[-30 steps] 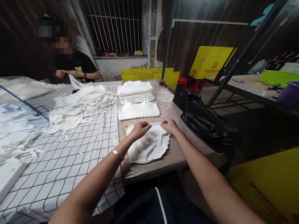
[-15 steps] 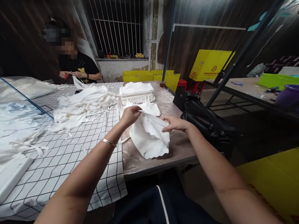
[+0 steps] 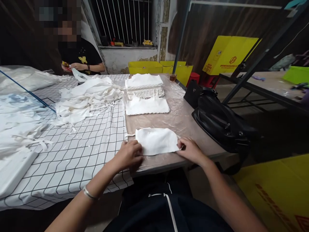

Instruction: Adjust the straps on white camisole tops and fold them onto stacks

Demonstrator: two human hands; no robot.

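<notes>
A small white strappy top [image 3: 156, 141] lies flat near the table's front edge, a thin strap sticking out at its left. My left hand [image 3: 129, 154] is closed at its lower left corner, fingers curled onto the cloth. At the lower right corner, my right hand [image 3: 189, 149] pinches the edge between thumb and fingers. Just beyond lies another white strappy top [image 3: 147, 105] with a wavy lower edge and its straps pointing away. Behind it is a stack of folded white tops [image 3: 144, 81].
Heaped white garments [image 3: 89, 96] cover the checked cloth [image 3: 96, 145] on the left. A black bag [image 3: 217, 119] sits at the table's right edge. Across the table, a person [image 3: 82, 56] holds something small. Yellow boxes [image 3: 231, 54] stand at the back and lower right.
The white top has come down from being held up and bunched to lying flat on the table. Both hands have moved nearer and lower, to its bottom corners.
</notes>
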